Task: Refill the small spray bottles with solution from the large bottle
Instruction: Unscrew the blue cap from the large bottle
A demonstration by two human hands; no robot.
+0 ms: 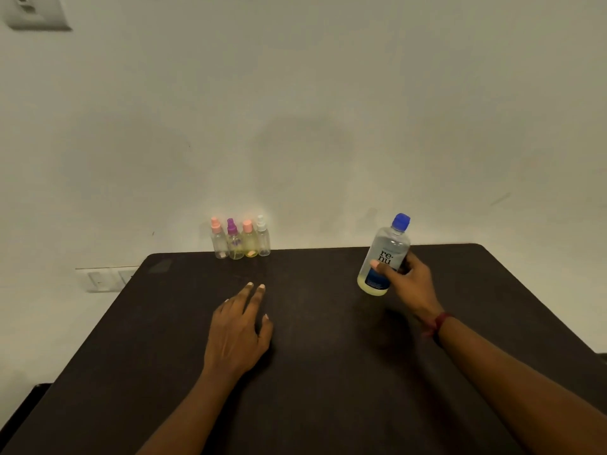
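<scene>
Right grip (407, 280) is wrapped round the lower body of the large bottle (384, 254), thumb across the label. The bottle is tilted near the far right corner of the tabletop (328, 372); can't tell if its base touches. Left grip (239, 330) is released, fingers straight, low over the middle of the tabletop, holding nothing. The small spray bottles (241, 239), four of them, stand upright in a tight row at the far edge, left of centre, against the wall (295, 110) and well apart from the large bottle. Risks, as judged: the blue cap (401, 221) is on and so are the spray heads, so nothing can be poured yet. The necks look narrow, so a fast pour from the wide bottle would likely overshoot and run onto the tabletop. The small ones look light and are packed side by side, so pulling one out could knock its neighbours over. The large body is smooth and held one-handed, so it could slip when tipped. Clear liquid would be hard to see on the dark surface. Materials: the large bottle is clear, rounded plastic with a dark blue lower label and a pale yellowish tint at the base, and the cap looks ribbed. The small bottles are clear plastic cylinders with pink, purple, pink and whitish spray tops, the middle two tinted yellowish. The tabletop is dark and matte with rounded corners. The wall is plain and pale.
</scene>
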